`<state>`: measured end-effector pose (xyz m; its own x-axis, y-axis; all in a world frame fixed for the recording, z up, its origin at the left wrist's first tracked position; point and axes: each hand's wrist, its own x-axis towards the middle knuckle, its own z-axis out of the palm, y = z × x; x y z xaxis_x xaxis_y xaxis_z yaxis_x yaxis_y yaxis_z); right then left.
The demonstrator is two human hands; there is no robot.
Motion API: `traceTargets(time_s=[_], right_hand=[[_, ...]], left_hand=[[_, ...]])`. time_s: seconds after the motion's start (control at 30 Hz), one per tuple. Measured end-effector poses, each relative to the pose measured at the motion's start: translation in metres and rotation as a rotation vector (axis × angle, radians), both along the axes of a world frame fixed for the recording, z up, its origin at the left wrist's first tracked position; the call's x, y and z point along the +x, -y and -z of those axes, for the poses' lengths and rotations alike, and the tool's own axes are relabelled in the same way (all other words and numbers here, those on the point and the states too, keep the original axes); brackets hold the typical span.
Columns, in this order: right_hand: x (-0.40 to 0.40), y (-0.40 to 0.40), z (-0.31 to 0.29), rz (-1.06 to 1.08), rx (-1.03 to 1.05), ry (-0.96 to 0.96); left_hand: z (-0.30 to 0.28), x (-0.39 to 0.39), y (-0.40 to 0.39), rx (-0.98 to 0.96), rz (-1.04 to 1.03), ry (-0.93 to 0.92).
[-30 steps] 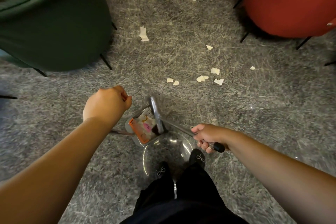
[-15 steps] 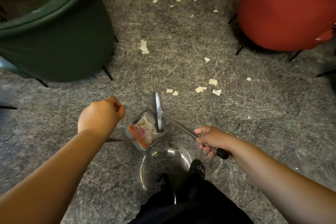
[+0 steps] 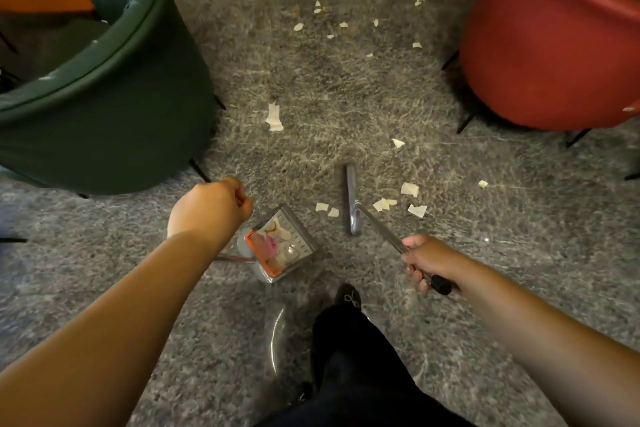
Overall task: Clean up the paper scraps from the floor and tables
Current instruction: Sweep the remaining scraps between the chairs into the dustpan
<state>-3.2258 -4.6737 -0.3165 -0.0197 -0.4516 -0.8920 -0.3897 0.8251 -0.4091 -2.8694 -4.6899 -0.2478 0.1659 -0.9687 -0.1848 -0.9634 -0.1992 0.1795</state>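
The right hand (image 3: 427, 258) grips the thin metal handle of a silver broom (image 3: 352, 199). The left hand (image 3: 209, 210) is closed in a fist above the square metal dustpan (image 3: 282, 243). Small white paper scraps (image 3: 398, 203) lie on the grey carpet at 3 o'clock of the broom head; more lie toward 12 o'clock.

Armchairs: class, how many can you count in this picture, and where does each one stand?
2. The green armchair stands at the upper left; the red armchair at the upper right. Both are cut by the edges, so others may be out of view.
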Motion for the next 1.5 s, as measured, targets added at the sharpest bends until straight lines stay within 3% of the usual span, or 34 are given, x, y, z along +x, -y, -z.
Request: traceTargets(time_s=[0.33,0.7,1.0,1.5], right_hand=[[-0.009,0.103,0.021,-0.204,0.055,-0.084],[0.048,0.111,0.007,-0.488,0.137,-0.006],[0.072,0.07,-0.02,-0.362,0.131,0.055],[0.024,0.013,-0.039,0.153,-0.042,-0.02]], left_hand=[[-0.003,-0.003,0.078,0.092,0.023,0.034],[-0.005,0.007,0.094,0.086,0.01,0.06],[-0.005,0.022,0.085,0.044,-0.03,-0.006],[-0.023,-0.028,0.115,0.035,0.274,-0.052]])
